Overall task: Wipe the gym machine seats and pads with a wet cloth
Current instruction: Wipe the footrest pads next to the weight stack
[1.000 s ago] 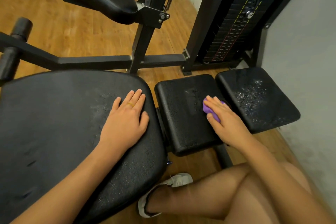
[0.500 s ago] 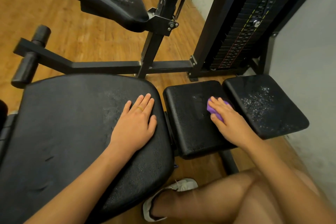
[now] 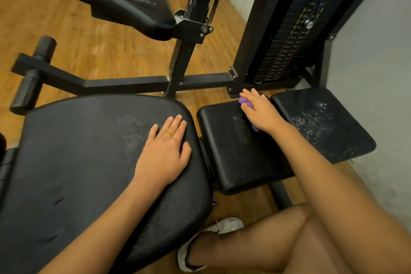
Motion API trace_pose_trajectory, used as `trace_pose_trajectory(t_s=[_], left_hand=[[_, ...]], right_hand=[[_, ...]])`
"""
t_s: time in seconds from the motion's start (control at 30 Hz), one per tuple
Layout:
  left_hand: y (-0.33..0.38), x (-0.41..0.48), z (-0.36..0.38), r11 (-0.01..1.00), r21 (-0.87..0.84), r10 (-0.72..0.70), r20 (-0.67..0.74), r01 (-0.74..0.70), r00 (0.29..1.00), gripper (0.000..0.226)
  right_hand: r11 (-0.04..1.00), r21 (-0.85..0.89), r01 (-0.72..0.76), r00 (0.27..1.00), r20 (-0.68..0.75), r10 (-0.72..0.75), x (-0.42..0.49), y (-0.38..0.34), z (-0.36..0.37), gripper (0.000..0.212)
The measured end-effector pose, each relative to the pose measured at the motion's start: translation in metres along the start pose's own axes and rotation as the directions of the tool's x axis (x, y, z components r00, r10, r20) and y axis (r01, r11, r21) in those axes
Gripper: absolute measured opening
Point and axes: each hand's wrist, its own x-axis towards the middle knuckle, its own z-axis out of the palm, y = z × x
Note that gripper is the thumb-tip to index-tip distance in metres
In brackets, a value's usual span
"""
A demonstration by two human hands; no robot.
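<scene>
1. Head view: L hand (image 3: pixel 163 153) lies flat on big seat (image 3: pixel 77 151), fingers straight, holding nothing.
2. R hand (image 3: pixel 261 111) presses purple cloth (image 3: pixel 244 102) onto far edge of middle pad (image 3: pixel 233 155), fingers stretched over it.
3. Right pad (image 3: pixel 322 122), just beside, carries droplets.

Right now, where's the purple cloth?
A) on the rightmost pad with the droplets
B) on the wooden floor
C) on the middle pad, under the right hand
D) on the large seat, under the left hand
C: the right hand presses the purple cloth onto the far end of the middle pad, while the left hand lies flat on the large seat without a cloth.
</scene>
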Motion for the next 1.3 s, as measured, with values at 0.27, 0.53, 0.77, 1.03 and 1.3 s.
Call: trace_pose_trajectory(t_s=[0.27,0.53,0.77,1.03,1.3], left_hand=[[-0.003,-0.004,-0.005,1.0,0.015,0.003,-0.018,-0.003,1.0,0.066],[-0.001,-0.004,-0.002,1.0,0.023,-0.004,-0.02,0.005,1.0,0.066],[0.0,-0.005,-0.003,1.0,0.026,0.009,-0.012,-0.008,1.0,0.066],[0.0,-0.004,-0.003,1.0,0.025,-0.01,-0.017,0.01,1.0,0.065],[0.001,-0.006,-0.004,1.0,0.026,0.003,-0.018,-0.002,1.0,0.067]], right_hand=[[0.999,0.034,0.011,0.999,-0.043,-0.01,-0.085,0.013,-0.007,0.049],[0.999,-0.034,-0.016,0.998,-0.065,0.014,-0.142,-0.058,0.045,0.05],[0.994,-0.003,0.105,0.993,-0.051,-0.105,-0.148,-0.055,0.051,0.05],[0.972,-0.016,-0.235,0.942,-0.25,0.224,-0.125,-0.041,0.04,0.048],[0.991,-0.026,0.132,0.99,-0.046,-0.133,-0.153,-0.073,0.055,0.052]])
